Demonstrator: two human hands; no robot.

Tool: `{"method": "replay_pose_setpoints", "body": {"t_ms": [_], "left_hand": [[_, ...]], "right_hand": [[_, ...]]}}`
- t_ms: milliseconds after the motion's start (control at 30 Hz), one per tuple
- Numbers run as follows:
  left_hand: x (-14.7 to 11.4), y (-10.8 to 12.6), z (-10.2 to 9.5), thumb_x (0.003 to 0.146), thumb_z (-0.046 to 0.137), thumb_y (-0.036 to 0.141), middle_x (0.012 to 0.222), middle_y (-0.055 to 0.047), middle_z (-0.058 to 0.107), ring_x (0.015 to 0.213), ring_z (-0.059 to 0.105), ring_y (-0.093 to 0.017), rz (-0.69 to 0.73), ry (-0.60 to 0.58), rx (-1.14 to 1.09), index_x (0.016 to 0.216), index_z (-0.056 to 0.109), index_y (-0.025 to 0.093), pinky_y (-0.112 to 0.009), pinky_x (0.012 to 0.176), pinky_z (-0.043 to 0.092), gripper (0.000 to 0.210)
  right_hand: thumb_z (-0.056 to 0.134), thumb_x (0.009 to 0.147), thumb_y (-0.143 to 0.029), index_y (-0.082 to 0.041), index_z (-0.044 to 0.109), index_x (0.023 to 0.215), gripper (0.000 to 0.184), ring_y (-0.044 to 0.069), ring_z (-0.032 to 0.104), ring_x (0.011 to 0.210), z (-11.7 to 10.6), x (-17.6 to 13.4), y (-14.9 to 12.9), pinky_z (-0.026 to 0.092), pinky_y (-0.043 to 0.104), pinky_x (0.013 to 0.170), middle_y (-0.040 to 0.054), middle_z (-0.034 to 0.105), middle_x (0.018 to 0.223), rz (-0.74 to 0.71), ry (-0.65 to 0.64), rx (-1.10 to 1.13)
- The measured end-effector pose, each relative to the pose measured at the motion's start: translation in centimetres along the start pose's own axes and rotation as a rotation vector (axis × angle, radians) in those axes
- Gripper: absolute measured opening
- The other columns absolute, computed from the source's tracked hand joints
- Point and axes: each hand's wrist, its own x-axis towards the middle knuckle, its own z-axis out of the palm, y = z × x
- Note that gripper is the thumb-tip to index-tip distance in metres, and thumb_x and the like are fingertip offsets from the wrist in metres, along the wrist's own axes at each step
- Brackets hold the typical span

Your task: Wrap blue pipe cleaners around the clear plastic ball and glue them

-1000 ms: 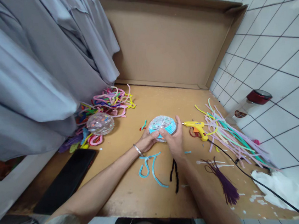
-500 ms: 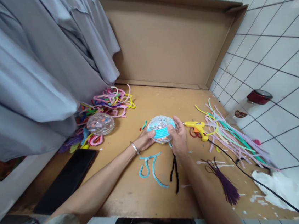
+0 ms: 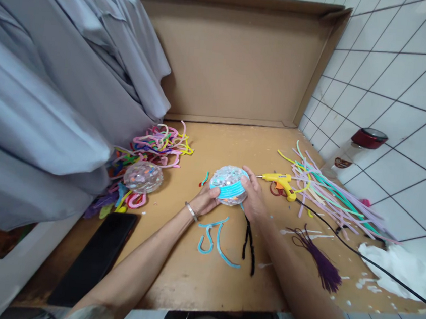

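Between my two hands is a clear plastic ball with speckled filling, wrapped around its middle by a band of light blue pipe cleaners. My left hand is closed on its lower left side, thumb on the band. On the right side, my right hand grips it with the thumb near the band's end. Bent light blue pipe cleaners lie on the table below the ball. Black pipe cleaner pieces rest beside my right wrist.
A yellow glue gun with a black cord lies to the right, by pastel pipe cleaners and a purple thread bundle. Another clear ball sits left, among coloured pipe cleaners. A black phone lies nearer.
My right thumb and fingers have shifted slightly on the ball's right side. The ball stays in both hands at nearly the same spot.
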Motion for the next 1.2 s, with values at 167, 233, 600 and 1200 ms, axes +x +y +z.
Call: {"method": "replay_pose_setpoints", "body": {"t_ms": [167,233,600,1200], "left_hand": [[0.0,-0.5,0.0,0.056,0.093,0.056,0.140,-0.019,0.063,0.137,0.052,-0.042,0.030,0.052,-0.001,0.142,0.051,0.019,-0.055,0.114,0.045,0.103],[0.1,-0.7,0.0,0.058,0.091,0.058,0.140,-0.018,0.063,0.139,0.051,-0.040,0.037,0.073,-0.014,0.142,0.051,0.019,-0.054,0.113,0.045,0.100],[0.2,-0.7,1.3,0.092,0.053,0.066,0.141,-0.014,0.063,0.142,0.049,-0.034,-0.055,0.097,-0.154,0.140,0.056,0.020,-0.053,0.114,0.045,0.066],[0.1,-0.7,1.6,0.084,0.069,0.061,0.139,-0.015,0.065,0.140,0.050,-0.037,-0.022,0.092,-0.125,0.133,0.060,0.018,-0.054,0.112,0.047,0.066]], "right_hand": [[0.077,0.068,-0.065,-0.025,0.057,0.134,0.079,0.028,0.070,0.109,0.1,0.0,-0.3,0.056,0.048,0.100,0.0089,0.072,0.123,0.037,-0.033,0.025],[0.079,0.068,-0.062,-0.024,0.054,0.138,0.083,0.028,0.067,0.116,0.1,0.0,-0.4,0.052,0.050,0.106,0.0104,0.068,0.130,-0.015,0.003,0.003],[0.090,0.057,-0.045,-0.024,0.040,0.147,0.105,0.030,0.050,0.135,0.5,-1.1,0.3,0.037,0.050,0.119,0.0147,0.050,0.144,-0.361,0.124,-0.310],[0.088,0.059,-0.045,-0.025,0.041,0.144,0.100,0.028,0.054,0.128,0.7,-1.1,0.0,0.045,0.048,0.112,0.0120,0.054,0.134,-0.347,0.108,-0.254]]}}
